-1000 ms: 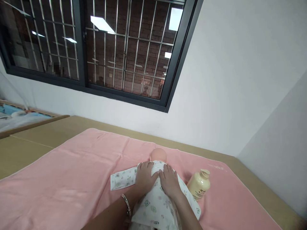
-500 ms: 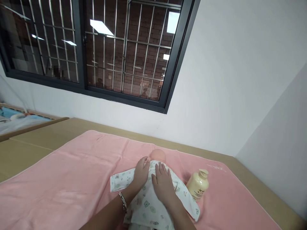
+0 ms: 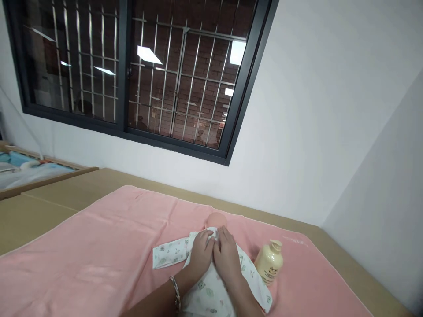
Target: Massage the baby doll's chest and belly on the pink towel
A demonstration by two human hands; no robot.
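Note:
A baby doll lies on a pink blanket (image 3: 109,246), with its smooth round head (image 3: 216,219) pointing to the wall. It wears a white baby shirt (image 3: 206,293) with a small green and brown print; one sleeve is spread to each side. At the collar, my left hand (image 3: 200,254) has its fingers bent over the fabric and its thumb close by, gripping the cloth. Beside it, my right hand (image 3: 227,257) rests on the shirt's upper front with fingers stretched toward the head. The thumbs are near each other. The hands and forearms hide much of the chest.
A pale yellow pump bottle (image 3: 270,262) stands on the blanket close to the right sleeve. Tan padded surface (image 3: 82,189) borders the blanket. Behind are a white wall (image 3: 297,110) and a dark-framed window (image 3: 124,88) with bars. A wooden-edged tray (image 3: 49,178) holds blue and white items.
Both hands have drawn together at the collar; the left moved right and its fingers bent. The right hand shifted slightly, fingers still stretched. The camera view has tilted up a little.

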